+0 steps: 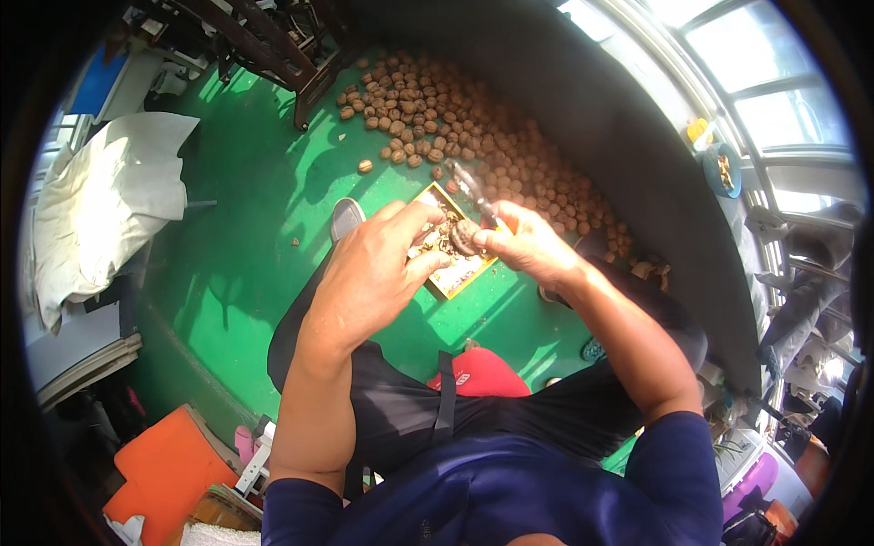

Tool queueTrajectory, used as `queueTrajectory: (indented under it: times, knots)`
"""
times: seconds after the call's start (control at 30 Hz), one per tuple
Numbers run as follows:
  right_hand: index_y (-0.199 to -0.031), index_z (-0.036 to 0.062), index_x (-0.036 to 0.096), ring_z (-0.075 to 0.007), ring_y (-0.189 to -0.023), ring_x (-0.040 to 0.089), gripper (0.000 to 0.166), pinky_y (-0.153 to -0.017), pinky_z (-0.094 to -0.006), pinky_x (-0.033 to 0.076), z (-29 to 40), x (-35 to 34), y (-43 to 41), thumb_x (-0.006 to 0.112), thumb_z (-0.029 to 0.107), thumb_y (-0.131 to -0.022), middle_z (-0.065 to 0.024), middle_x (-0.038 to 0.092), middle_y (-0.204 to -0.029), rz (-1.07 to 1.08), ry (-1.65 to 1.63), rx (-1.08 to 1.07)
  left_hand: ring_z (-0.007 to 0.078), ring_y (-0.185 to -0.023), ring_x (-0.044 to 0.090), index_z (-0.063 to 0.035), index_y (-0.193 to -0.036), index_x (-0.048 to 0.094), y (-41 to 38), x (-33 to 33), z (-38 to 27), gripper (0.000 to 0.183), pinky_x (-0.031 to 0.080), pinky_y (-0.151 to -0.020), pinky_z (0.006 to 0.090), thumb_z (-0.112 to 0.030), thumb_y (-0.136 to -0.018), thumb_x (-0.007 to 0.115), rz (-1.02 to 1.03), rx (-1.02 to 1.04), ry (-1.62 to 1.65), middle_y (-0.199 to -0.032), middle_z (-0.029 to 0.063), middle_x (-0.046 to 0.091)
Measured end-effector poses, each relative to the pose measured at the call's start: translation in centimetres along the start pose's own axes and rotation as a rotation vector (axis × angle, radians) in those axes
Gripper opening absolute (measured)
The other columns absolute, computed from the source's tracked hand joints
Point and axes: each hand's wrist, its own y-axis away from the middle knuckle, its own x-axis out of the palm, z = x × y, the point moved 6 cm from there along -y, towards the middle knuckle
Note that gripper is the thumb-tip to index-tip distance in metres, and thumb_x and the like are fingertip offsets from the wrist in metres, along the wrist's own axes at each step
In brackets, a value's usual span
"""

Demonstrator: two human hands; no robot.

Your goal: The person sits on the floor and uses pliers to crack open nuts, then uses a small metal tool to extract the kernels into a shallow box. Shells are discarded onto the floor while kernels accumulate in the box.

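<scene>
In my right hand (522,242) are a metal hand tool (471,185), its shiny end pointing up and away, and a walnut (465,237) pinched near the thumb. The tool's exact kind is unclear. My left hand (389,259) is just left of the walnut, thumb and fingers apart, with nothing plainly between them. Beneath both hands lies a shallow yellow-edged box (451,292) on the floor, holding shell pieces and a light lining. The hands cover part of the box.
A large heap of walnuts (437,102) spreads over the green floor (232,273) along a dark wall panel (635,136). A dark wooden frame (307,89) stands beyond. A red object (485,374) lies between my legs; a pale cloth (109,205) is at the left.
</scene>
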Motion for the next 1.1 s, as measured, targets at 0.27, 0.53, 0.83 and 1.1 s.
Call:
queueTrajectory:
  times: [0.27, 0.53, 0.83, 1.1]
  knots:
    - [-0.122, 0.0048, 0.066, -0.0061, -0.095, 0.065, 0.033, -0.086, -0.0245, 0.053, 6.2, 0.2, 9.0, 0.078, 0.017, -0.094, -0.0003, 0.071, -0.106, -0.017, -0.163, -0.191, 0.0083, -0.085, 0.061, 0.0004, -0.128, 0.062, 0.5, 3.5, -4.0, 0.038, 0.051, -0.075, 0.0252, 0.0, -0.092, 0.072, 0.117, 0.157, 0.675, -0.102, 0.0032, 0.063]
    - [-0.125, 0.0081, 0.059, -0.0037, -0.077, 0.049, 0.048, -0.063, -0.0209, 0.036, 4.3, 2.2, 6.2, 0.08, 0.037, -0.092, 0.003, 0.059, -0.09, -0.003, -0.125, -0.202, -0.0012, -0.074, 0.047, -0.0039, -0.114, 0.054, 1.0, 3.0, -1.2, 0.041, 0.038, -0.062, 0.0183, 0.011, -0.081, 0.073, 0.072, 0.141, 0.87, -0.105, -0.0007, 0.06]
    - [-0.12, 0.0124, 0.051, -0.0048, -0.065, 0.049, 0.024, -0.055, -0.0222, 0.034, -2.8, 5.4, 4.5, 0.067, 0.016, -0.102, 0.0012, 0.061, -0.089, 0.092, -0.308, -0.052, 0.0157, -0.108, 0.066, -0.002, -0.13, 0.051, 0.9, 0.6, -0.7, 0.05, 0.051, -0.1, 0.0314, 0.005, -0.084, 0.069, -0.078, 0.105, 0.906, -0.117, 0.0087, 0.064]
    - [-0.103, 0.0072, 0.067, -0.0105, -0.083, 0.06, 0.03, -0.074, -0.0285, 0.048, -3.3, 4.5, 4.1, 0.056, 0.034, -0.109, 0.0, 0.065, -0.091, 0.078, -0.059, -0.08, 0.0181, -0.108, 0.067, -0.0045, -0.124, 0.052, 0.9, -0.5, -0.2, 0.05, 0.054, -0.098, 0.0342, 0.011, -0.082, 0.074, -0.242, 0.187, 0.882, -0.117, 0.0095, 0.068]
